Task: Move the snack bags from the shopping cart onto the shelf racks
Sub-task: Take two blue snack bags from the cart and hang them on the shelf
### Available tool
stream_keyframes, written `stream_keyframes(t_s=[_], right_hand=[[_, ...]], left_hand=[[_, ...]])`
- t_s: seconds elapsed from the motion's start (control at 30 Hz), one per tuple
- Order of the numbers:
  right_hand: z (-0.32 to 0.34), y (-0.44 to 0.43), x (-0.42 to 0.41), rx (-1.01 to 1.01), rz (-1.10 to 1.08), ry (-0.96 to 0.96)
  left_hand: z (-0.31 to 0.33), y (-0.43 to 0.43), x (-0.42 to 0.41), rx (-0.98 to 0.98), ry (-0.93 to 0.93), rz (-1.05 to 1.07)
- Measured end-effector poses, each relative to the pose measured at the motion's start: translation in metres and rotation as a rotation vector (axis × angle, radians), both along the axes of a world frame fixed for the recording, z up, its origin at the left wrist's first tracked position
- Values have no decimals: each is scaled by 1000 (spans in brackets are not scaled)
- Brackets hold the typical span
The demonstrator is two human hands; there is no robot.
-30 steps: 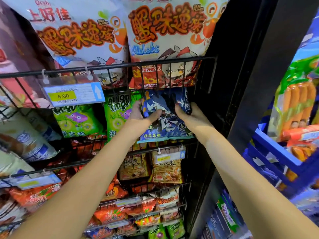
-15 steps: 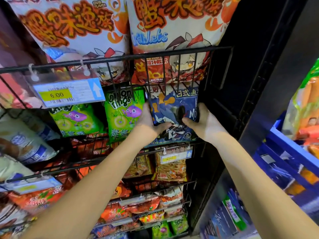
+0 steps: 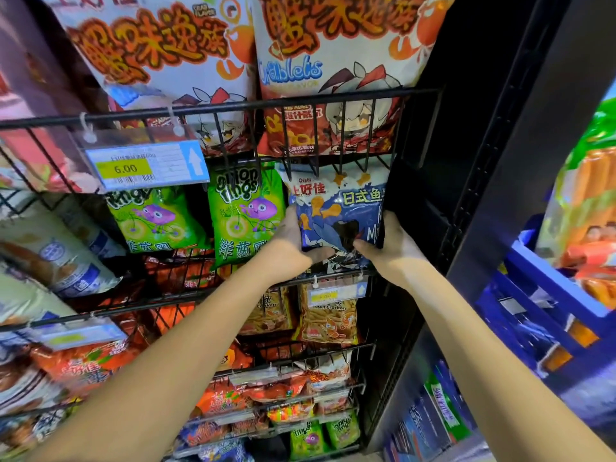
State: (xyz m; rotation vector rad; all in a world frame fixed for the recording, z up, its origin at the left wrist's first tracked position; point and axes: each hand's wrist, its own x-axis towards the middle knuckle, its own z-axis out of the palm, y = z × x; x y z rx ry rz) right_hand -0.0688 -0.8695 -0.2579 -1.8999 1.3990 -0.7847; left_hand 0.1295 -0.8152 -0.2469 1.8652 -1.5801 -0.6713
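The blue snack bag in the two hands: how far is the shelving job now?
Done: green onion-ring bags stand in the wire rack beside it. In hand: the left hand and right hand grip the blue bag low down, setting it at the rack's right end; not yet released. Left: the blue cart at right holds more bags, so the job seems unfinished.

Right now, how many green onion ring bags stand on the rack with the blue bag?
2. One green bag stands just left of the blue bag; the other green bag is further left, under the 6.00 price tag. More may be hidden behind them.
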Motion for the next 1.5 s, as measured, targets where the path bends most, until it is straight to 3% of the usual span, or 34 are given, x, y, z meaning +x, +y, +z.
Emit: stream_keyframes(t_s=[0.37, 0.8, 1.17, 1.37, 1.5], right_hand=[[0, 13, -5, -21, -15, -58], [0, 18, 5, -109, -81, -1], [3, 22, 3, -79, -57, -37], [7, 32, -3, -102, -43, -55], [14, 43, -10, -198, -14, 60]], left_hand=[[-2, 14, 0, -105, 79, 42], [13, 14, -2, 42, 115, 37], [1, 22, 1, -50, 75, 50], [12, 45, 1, -30, -34, 81], [26, 72, -8, 18, -234, 79]])
